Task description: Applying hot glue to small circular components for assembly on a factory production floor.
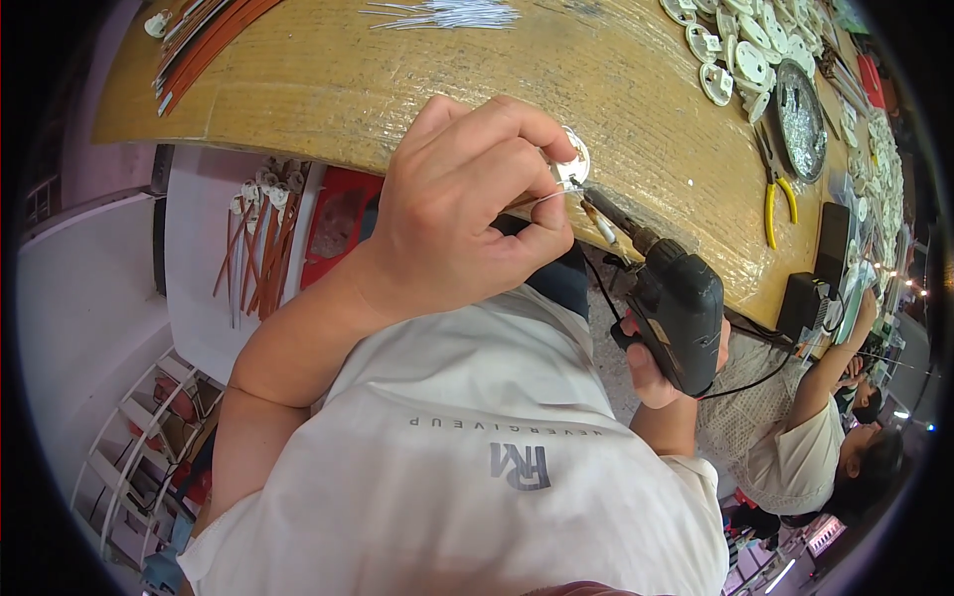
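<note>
Between the thumb and fingers of my left hand (467,199) is a small white round plastic part (576,151), held at the table's front edge. A thin wire runs from the pinch to this part; the fingers hide some of it. My right hand (651,377) is wrapped round the grip of a black soldering gun (686,303) with a cord. The gun's metal tip reaches the lower edge of the white part, close to my left thumb. Whether tip and part touch, I cannot tell.
On the wooden table (318,89) lie brown wires (214,45), thin white wires (447,14), yellow-handled pliers (778,199), a dark oval dish (800,119) and several white round parts (750,60). A white tray (199,238) holds wired parts at left. Another person (795,447) works at right.
</note>
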### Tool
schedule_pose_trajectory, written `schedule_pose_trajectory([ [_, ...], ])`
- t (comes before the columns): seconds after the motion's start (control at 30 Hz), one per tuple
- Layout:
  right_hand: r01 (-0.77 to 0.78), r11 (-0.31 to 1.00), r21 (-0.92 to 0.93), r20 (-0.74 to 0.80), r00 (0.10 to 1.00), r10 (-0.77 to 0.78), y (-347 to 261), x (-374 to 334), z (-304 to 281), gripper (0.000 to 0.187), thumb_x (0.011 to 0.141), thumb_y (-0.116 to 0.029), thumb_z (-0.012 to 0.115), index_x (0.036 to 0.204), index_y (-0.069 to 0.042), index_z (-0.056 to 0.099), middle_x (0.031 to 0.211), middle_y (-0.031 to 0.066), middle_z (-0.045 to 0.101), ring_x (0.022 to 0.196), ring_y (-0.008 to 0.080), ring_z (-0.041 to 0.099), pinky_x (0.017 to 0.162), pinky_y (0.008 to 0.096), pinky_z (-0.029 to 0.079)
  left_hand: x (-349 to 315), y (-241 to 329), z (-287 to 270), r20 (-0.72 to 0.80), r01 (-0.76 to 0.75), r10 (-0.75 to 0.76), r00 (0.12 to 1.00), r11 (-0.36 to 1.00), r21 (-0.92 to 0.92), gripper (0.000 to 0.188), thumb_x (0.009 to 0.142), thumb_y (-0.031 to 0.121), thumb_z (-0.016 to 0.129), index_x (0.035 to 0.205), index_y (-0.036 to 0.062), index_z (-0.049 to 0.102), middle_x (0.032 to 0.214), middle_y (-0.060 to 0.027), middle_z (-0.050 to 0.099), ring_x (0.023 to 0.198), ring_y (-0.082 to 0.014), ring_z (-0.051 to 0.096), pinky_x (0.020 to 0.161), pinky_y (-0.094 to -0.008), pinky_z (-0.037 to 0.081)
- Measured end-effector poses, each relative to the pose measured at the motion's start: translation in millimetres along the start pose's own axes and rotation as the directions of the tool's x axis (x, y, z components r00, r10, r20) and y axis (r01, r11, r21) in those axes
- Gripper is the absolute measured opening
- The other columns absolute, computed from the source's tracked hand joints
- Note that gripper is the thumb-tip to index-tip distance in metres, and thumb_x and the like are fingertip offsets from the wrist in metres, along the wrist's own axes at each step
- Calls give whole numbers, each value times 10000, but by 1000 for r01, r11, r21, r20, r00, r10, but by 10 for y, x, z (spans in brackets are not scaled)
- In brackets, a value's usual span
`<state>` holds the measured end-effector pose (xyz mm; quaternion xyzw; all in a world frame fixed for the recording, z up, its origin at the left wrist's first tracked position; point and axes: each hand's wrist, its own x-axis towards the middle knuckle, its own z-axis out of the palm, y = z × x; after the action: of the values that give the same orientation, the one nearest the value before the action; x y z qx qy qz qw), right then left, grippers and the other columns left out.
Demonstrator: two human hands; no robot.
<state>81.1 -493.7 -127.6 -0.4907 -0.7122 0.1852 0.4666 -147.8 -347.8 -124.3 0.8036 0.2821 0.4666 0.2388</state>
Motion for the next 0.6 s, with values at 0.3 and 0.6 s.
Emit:
schedule_pose_trajectory([
  [0.3,-32,999,42,-21,999,33,-12,-20,18,307,719,-184,715,886,69,667,675,97,642,534,258,625,535,317,515,-1,-4,-8,-3,-2,2,1000,1000,5,237,628,-22,704,706,120,531,914,30,684,652,-129,572,650,-305,359],
  [0.6,-231,955,187,-127,958,257,-120,-75,62,239,748,-218,709,806,11,669,660,82,649,544,261,633,555,329,522,3,-7,-6,-3,-9,9,1000,1000,9,233,625,-20,706,706,119,537,918,32,685,658,-132,573,651,-307,362],
])
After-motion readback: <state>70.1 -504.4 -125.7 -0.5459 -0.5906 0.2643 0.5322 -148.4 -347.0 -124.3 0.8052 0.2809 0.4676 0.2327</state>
